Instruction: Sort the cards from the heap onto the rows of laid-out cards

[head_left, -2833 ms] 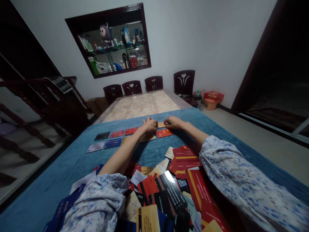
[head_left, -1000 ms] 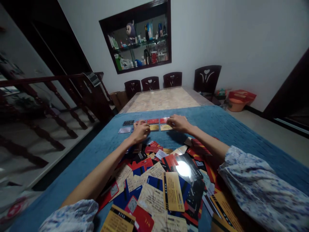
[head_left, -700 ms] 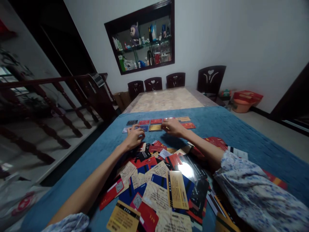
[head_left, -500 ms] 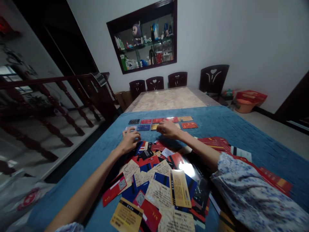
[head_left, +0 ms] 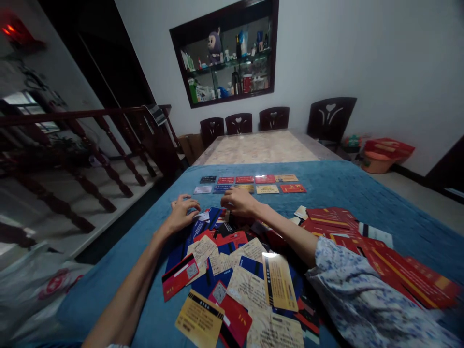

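Observation:
A loose pile of bank-style cards [head_left: 246, 285] in blue, red, gold, beige and black covers the near part of the blue cloth [head_left: 145, 232]. My left hand [head_left: 183, 213] is at the pile's far left edge, fingers bent and apart, beside a pale card [head_left: 203, 216]. My right hand [head_left: 239, 202] hovers over the pile's far edge with loosely curled fingers, close to a blue card [head_left: 216, 214]; its fingertips are partly hidden. Beyond the hands lie two rows of cards, including a lilac card [head_left: 202, 189], a gold card [head_left: 244, 189] and a red card [head_left: 293, 188].
Red card folders [head_left: 333, 220] lie spread to the right of my right forearm. Past the cloth the bare tabletop [head_left: 253, 147] continues, with dark chairs [head_left: 274, 118] behind it. A wooden railing [head_left: 72, 116] runs along the left, and white plastic bags [head_left: 47, 290] sit at lower left.
My right hand has drawn back from the card rows to the pile, uncovering the gold card. My left hand has come slightly nearer, leaving the lilac card in view. The camera view has shifted.

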{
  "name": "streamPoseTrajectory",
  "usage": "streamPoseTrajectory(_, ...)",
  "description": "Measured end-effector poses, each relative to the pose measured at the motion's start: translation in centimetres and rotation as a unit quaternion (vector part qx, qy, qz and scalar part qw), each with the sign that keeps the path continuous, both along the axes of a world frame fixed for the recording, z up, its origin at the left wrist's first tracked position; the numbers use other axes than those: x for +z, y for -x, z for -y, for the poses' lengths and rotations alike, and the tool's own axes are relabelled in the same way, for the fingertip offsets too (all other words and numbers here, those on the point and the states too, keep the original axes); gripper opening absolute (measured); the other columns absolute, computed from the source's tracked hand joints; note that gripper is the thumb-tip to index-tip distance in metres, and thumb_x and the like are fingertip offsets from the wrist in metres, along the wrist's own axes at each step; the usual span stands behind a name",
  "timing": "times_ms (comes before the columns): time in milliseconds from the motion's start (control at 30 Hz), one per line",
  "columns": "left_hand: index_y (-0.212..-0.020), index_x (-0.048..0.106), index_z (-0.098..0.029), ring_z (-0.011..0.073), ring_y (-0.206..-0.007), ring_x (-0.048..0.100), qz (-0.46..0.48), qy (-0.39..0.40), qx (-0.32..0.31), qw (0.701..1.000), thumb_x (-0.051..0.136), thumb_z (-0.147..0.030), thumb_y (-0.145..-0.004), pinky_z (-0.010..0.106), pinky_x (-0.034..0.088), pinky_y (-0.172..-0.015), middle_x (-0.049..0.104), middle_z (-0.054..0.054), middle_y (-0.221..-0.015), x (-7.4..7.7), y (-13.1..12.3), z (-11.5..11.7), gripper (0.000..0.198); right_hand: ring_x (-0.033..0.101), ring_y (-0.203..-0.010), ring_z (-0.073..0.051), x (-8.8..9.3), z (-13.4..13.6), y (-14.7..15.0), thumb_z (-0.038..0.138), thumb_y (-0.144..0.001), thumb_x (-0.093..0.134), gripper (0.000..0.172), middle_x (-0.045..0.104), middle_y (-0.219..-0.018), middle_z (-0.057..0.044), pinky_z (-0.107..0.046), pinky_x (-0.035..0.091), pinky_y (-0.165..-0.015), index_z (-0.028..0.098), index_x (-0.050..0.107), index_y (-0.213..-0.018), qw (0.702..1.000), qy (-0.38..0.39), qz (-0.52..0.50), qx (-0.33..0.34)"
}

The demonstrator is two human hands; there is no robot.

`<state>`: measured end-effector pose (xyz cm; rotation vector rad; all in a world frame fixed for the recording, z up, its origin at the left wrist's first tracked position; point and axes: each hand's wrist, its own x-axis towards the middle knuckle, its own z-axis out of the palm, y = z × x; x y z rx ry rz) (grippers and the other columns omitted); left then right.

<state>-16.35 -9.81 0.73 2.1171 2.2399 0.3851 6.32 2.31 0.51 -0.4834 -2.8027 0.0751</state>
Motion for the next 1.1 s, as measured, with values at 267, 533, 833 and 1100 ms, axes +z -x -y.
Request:
streamPoseTrajectory(267,-0.094,0.072,-0.024,0.0315,-0.131,0.040,0.023,0.038,-0.008,0.999,0.058,-0.033,-0.083,0.055,0.026,-0.109,0.071,0.004,-0.117,0.6,0.4,1.7,0.020,0.052,-0.098,-0.022,-0.3,2.3,2.5,0.022,-0.091,0.059,0.016,0.069,-0.101,-0.007,-0.030,0.029,-0.069,0.023,0.072,-0.100,0.999,0.007,0.008,0.054)
streamPoseTrajectory(533,-0.102,0.070,-0.027,0.0310,-0.132,0.042,0.033,0.076,0.013,0.996,0.066,-0.041,-0.079,0.052,0.030,-0.111,0.065,0.004,-0.122,1.7,1.9,3.6,0.028,0.049,-0.105,-0.023,-1.0,4.5,5.1,0.018,-0.091,0.058,0.021,0.067,-0.110,-0.008,-0.032,0.033,-0.075,0.023,0.071,-0.106,0.991,0.007,0.007,0.134)
streamPoseTrajectory(833,-0.144,0.047,-0.030,0.0368,-0.142,0.035,0.015,0.203,0.004,0.979,0.081,-0.050,-0.061,0.052,0.035,-0.112,0.047,0.011,-0.150,2.0,3.0,5.5,0.092,0.045,-0.110,-0.027,-1.7,6.1,6.5,0.022,-0.089,0.060,0.025,0.066,-0.121,-0.009,-0.035,0.037,-0.078,0.023,0.071,-0.111,0.982,0.002,0.016,0.189)
streamPoseTrajectory(1100,-0.151,0.037,-0.032,0.0431,-0.146,0.027,-0.027,0.219,0.051,0.974,0.082,-0.045,-0.058,0.065,0.030,-0.110,0.037,0.016,-0.157,0.6,3.2,5.1,0.104,0.046,-0.110,-0.026,-2.6,5.7,6.4,0.022,-0.090,0.060,0.026,0.066,-0.121,-0.009,-0.036,0.038,-0.080,0.022,0.071,-0.113,0.986,0.021,0.005,0.166)
